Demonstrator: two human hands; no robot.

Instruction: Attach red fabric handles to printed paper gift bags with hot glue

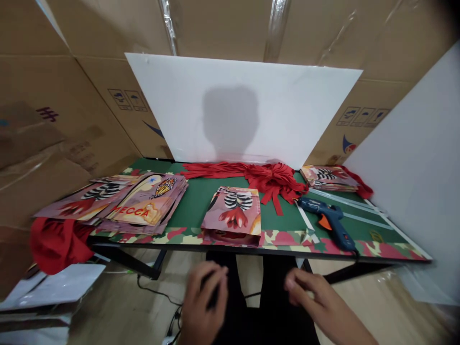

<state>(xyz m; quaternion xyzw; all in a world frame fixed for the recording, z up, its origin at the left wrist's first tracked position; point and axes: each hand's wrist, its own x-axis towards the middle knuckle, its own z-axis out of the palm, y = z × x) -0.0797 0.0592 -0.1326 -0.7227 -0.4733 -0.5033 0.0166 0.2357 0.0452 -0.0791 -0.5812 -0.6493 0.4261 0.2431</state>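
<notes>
Nearest us: both hands, low in the view, below the near edge of the tabletop [287, 225] and over the lap, touching nothing on it. Left hand [205, 299] is loosely curled, fingers bent inward; it is blurred, and we cannot tell whether anything sits inside the grip. Right hand [314, 292] lies flatter, fingers loosely together and pointing left toward the other hand, grip empty as far as we can see.

Straight ahead of the hands, at the middle of the near edge, a printed paper bag [233, 213] lies flat, on what looks like more of the same, with its long axis running away from us and its lower end just overhanging the edge. It sits a little nearer the left hand than the right, though both are well short of it.

Other things noted:
- blue glue gun [328, 221] toward the near right corner, lying slantwise, nearer the right hand
- heap of red ribbons [271, 179] along the far edge, just behind the bag
- fanned stack of printed sheets [143, 203] at the left edge
- smaller stack of bags [328, 177] at the far right
- white board [244, 108] standing upright behind the far edge
</notes>
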